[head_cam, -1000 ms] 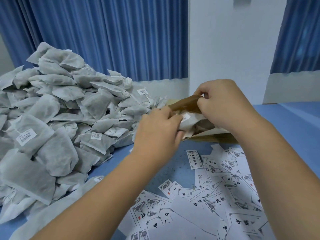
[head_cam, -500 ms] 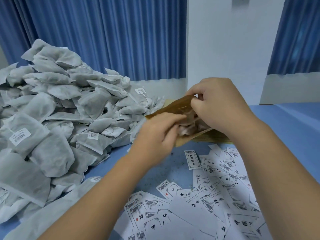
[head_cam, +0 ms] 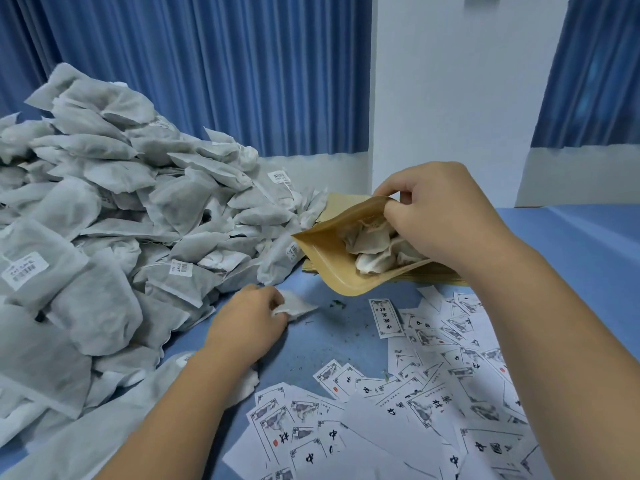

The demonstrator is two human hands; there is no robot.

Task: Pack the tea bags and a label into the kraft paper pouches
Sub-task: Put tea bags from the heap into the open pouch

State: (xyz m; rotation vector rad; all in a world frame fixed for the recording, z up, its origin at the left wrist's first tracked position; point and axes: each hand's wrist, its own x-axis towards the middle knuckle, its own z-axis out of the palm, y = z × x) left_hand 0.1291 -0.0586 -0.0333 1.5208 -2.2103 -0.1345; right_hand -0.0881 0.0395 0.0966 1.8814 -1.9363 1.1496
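On desk (head_cam: pixel 329 344), left grip (head_cam: pixel 249 317) pinches a tea bag (head_cam: pixel 298 306); pouch (head_cam: pixel 332 268) mouth near, up-right of it; right grip (head_cam: pixel 440 220), fingers curled on rim, holds pouch open.

The pile (head_cam: pixel 104 220) of tea bags runs off the left and bottom-left edges, so its full extent cannot be told. Print on its tags (head_cam: pixel 24 271) is too small to read. Left of centre, the left hand (head_cam: pixel 249 323) pinches a tea bag (head_cam: pixel 299 306) that is blurred, its near end hidden under the fingers. At centre right, the right hand (head_cam: pixel 446 216) grips the pouch (head_cam: pixel 332 261) at its mouth and covers its right side; the bags inside cannot be counted. The stack (head_cam: pixel 341 202) of pouches behind is mostly hidden. At lower right the labels (head_cam: pixel 433 393) are cut by the bottom edge.
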